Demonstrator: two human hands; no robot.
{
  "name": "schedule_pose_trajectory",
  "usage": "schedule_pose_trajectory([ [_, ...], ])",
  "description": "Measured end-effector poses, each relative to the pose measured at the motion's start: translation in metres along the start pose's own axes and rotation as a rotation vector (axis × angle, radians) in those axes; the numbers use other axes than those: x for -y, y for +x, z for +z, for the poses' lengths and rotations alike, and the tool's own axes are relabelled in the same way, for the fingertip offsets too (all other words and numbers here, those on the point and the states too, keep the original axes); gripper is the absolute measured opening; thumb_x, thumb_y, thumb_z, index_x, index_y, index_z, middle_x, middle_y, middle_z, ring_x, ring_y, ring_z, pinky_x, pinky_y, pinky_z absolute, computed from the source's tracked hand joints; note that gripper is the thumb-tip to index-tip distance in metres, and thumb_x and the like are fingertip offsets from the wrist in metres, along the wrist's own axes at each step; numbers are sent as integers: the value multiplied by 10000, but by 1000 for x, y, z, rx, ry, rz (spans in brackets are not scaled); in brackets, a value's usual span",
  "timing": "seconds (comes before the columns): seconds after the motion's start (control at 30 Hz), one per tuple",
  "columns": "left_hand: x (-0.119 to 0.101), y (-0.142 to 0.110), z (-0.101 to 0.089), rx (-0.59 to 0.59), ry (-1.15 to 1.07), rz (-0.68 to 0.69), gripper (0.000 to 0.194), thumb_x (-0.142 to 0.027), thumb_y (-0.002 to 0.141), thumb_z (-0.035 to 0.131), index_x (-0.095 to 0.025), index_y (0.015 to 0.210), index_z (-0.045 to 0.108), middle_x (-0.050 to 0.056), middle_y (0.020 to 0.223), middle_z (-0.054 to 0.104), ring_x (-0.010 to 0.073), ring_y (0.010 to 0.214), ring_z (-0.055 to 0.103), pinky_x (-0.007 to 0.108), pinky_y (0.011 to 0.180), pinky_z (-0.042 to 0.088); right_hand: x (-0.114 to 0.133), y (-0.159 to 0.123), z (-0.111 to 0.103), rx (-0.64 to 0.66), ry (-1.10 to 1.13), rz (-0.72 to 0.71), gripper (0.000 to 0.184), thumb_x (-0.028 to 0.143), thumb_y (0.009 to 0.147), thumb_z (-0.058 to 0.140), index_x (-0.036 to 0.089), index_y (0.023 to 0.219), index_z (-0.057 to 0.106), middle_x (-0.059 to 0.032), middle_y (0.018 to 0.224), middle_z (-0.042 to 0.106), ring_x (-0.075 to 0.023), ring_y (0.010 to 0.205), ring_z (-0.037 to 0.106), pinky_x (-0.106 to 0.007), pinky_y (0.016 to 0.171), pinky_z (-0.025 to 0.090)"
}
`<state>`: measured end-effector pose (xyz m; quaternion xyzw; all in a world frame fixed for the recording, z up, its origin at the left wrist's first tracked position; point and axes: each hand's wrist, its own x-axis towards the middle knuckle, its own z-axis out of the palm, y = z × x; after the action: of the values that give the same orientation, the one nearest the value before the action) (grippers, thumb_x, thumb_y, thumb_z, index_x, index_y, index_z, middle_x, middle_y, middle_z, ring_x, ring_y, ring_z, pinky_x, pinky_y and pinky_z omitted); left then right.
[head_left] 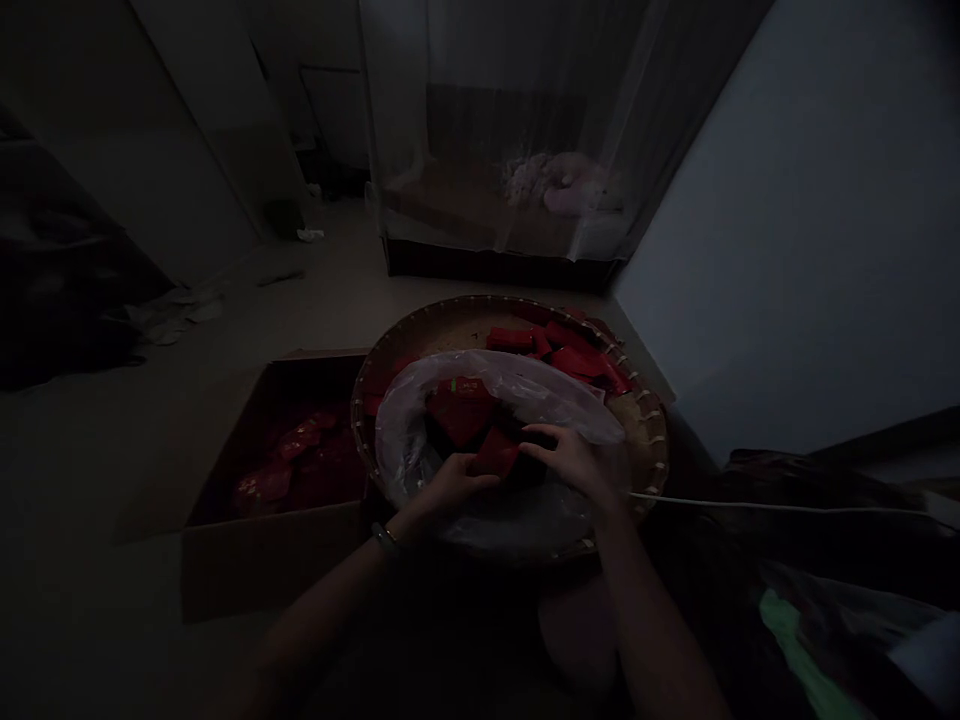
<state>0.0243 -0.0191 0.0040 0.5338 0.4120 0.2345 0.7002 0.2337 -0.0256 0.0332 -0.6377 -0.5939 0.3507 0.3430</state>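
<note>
The scene is dim. My left hand (459,482) is closed on the left edge of a small red packet (498,453), its thumb and fingers at the packet's near corner. My right hand (566,460) hovers at the packet's other side with thumb and forefinger apart; a fingertip is at its right corner, and I cannot tell whether it touches. Both hands are over the mouth of a clear plastic bag (502,372), spread wide on a round woven bamboo tray (442,318). Another red packet with gold print (461,405) lies inside the bag.
More red packets (577,355) lie at the tray's far right. A cardboard box (274,540) with red packets inside stands left of the tray. A white cord (750,503) runs off right, past dark piled cloth. A curtained bed (495,225) stands ahead, a pale wall (810,250) at right.
</note>
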Motion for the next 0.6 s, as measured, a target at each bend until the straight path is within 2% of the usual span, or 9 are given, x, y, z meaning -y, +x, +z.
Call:
schedule_pose_trajectory([
  [0.13, 0, -1, 1, -20, -6, -24, 320, -289, 664, 697, -74, 900, 695, 30, 689, 632, 89, 546, 501, 187, 513, 348, -2, 1, -5, 70, 13, 24, 452, 381, 680, 703, 200, 1092, 659, -60, 1058, 702, -245, 961, 649, -362, 833, 509],
  [0.3, -2, -2, 2, -24, 24, -48, 283, -273, 651, 699, -72, 850, 694, 3, 611, 585, 67, 494, 442, 177, 473, 293, 2, 0, -4, -12, -4, -4, 317, 356, 702, 676, 215, 985, 699, -53, 1034, 709, -254, 999, 634, -390, 898, 473],
  [0.6, -3, -2, 1, -22, 26, -48, 320, -309, 630, 717, -74, 847, 695, 5, 607, 602, 84, 497, 478, 195, 491, 335, 1, 0, -2, -27, 3, -29, 321, 360, 701, 672, 212, 986, 691, -54, 1039, 705, -244, 992, 631, -386, 904, 464],
])
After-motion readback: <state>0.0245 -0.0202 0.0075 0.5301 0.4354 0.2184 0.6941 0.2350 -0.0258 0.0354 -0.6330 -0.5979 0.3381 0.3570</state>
